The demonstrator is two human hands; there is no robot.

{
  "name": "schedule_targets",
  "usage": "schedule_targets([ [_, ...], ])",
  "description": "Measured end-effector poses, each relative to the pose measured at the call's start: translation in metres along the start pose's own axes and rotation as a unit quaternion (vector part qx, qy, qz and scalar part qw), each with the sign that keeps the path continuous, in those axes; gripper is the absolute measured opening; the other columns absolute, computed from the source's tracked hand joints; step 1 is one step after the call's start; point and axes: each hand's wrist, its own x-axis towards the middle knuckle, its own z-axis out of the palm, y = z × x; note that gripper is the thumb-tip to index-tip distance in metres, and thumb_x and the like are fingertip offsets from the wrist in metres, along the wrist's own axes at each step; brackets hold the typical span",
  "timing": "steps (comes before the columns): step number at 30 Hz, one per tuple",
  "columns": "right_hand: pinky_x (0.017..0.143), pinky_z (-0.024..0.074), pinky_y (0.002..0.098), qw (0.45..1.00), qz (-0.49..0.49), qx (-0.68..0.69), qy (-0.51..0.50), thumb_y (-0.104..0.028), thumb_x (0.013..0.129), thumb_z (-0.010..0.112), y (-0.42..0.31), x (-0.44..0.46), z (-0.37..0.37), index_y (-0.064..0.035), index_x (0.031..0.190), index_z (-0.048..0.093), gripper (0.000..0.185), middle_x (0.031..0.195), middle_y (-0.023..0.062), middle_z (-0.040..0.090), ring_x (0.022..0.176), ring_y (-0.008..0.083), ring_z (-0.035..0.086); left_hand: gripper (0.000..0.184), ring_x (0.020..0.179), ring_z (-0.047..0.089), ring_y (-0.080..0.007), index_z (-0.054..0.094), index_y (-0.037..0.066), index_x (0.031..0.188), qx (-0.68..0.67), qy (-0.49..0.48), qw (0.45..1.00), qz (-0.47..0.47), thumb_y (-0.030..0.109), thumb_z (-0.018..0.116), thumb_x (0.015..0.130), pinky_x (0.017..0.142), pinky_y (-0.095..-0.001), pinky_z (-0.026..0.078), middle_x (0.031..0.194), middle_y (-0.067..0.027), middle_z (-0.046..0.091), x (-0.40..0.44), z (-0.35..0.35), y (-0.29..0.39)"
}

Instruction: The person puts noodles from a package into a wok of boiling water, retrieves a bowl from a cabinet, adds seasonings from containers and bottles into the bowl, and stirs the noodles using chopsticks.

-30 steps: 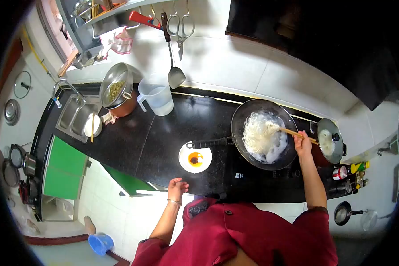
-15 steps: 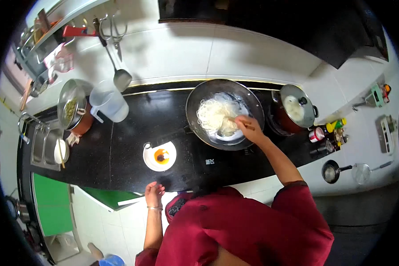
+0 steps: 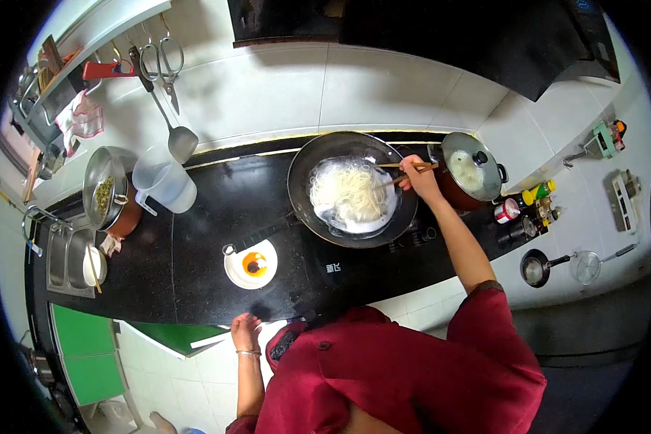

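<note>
My right hand [image 3: 418,178] grips a pair of wooden chopsticks [image 3: 392,181], their two sticks spread apart, at the right side of a dark wok [image 3: 301,206]. In the wok lies a mass of white noodles [image 3: 349,189] in pale, cloudy liquid. My left hand [image 3: 245,332] is low beside the counter's front edge, empty, with its fingers loosely bent. Nearest to it on the counter is a white bowl [image 3: 233,275] with orange sauce [image 3: 255,265] and a dark patch in it.
Right of the wok stands a lidded pot [image 3: 452,189], with several seasoning jars [image 3: 506,211] beyond. A clear plastic jug [image 3: 168,186], a brown pot [image 3: 126,219] and a sink [image 3: 59,253] line the left. A spatula [image 3: 182,143] and scissors [image 3: 163,69] hang on the wall.
My right hand has drawn up and right, away from the noodles, and the chopsticks have spread. The noodles lie looser across the wok. My left hand stays by the counter edge.
</note>
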Motion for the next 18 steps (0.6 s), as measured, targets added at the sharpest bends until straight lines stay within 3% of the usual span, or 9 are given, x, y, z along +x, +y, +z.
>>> schedule_targets([
  [4, 0.036, 0.0407, 0.0183, 0.992, 0.097, -0.007, -0.080, -0.024, 0.086, 0.045, 0.013, 0.005, 0.003, -0.0063, 0.089, 0.047, 0.018, 0.075, 0.0015, 0.051, 0.045, 0.0087, 0.052, 0.010, 0.062, 0.056, -0.0169, 0.051, 0.010, 0.087, -0.012, 0.006, 1.000, -0.007, 0.014, 0.050, 0.078, 0.052, -0.0261, 0.044, 0.073, -0.0066, 0.057, 0.000, -0.004, -0.007],
  [7, 0.036, 0.0408, 0.0182, 0.997, 0.050, 0.024, -0.059, -0.027, 0.086, 0.044, 0.033, 0.013, 0.030, -0.0067, 0.091, 0.048, 0.021, 0.081, 0.0034, 0.057, 0.045, 0.0093, 0.053, 0.010, 0.062, 0.056, -0.0173, 0.051, 0.010, 0.088, -0.017, 0.008, 1.000, -0.005, 0.013, 0.050, 0.078, 0.052, -0.0264, 0.045, 0.073, -0.0069, 0.057, -0.001, -0.002, -0.006],
  [13, 0.044, 0.0469, 0.0214, 0.980, 0.089, 0.171, -0.038, -0.030, 0.087, 0.042, 0.053, 0.031, 0.084, -0.0031, 0.087, 0.049, 0.028, 0.078, 0.0122, 0.058, 0.052, 0.0143, 0.057, 0.012, 0.062, 0.057, -0.0173, 0.051, 0.009, 0.090, -0.005, 0.022, 1.000, -0.001, 0.015, 0.044, 0.083, 0.050, -0.0262, 0.046, 0.073, -0.0077, 0.058, -0.003, -0.004, -0.002],
  [16, 0.049, 0.0503, 0.0241, 0.949, 0.205, 0.240, 0.019, -0.026, 0.086, 0.043, 0.059, 0.039, 0.094, -0.0012, 0.082, 0.049, 0.026, 0.076, 0.0166, 0.056, 0.060, 0.0208, 0.059, 0.010, 0.062, 0.056, -0.0170, 0.052, 0.009, 0.087, -0.019, 0.016, 1.000, -0.002, 0.013, 0.049, 0.079, 0.052, -0.0264, 0.045, 0.073, -0.0070, 0.057, -0.007, -0.004, -0.002],
  [17, 0.049, 0.0503, 0.0241, 0.949, 0.205, 0.240, 0.019, -0.026, 0.086, 0.043, 0.063, 0.040, 0.097, -0.0012, 0.082, 0.049, 0.026, 0.076, 0.0166, 0.056, 0.060, 0.0208, 0.059, 0.009, 0.061, 0.056, -0.0169, 0.052, 0.009, 0.087, -0.022, 0.012, 1.000, -0.001, 0.013, 0.049, 0.079, 0.052, -0.0264, 0.045, 0.074, -0.0069, 0.057, -0.006, -0.004, -0.004],
  [18, 0.050, 0.0508, 0.0244, 0.916, 0.282, 0.284, 0.038, -0.024, 0.086, 0.043, 0.060, 0.040, 0.099, -0.0004, 0.081, 0.049, 0.025, 0.076, 0.0174, 0.056, 0.062, 0.0223, 0.059, 0.009, 0.061, 0.056, -0.0169, 0.052, 0.009, 0.086, -0.025, 0.008, 1.000, 0.000, 0.014, 0.049, 0.079, 0.052, -0.0263, 0.045, 0.074, -0.0069, 0.057, -0.005, -0.004, -0.005],
])
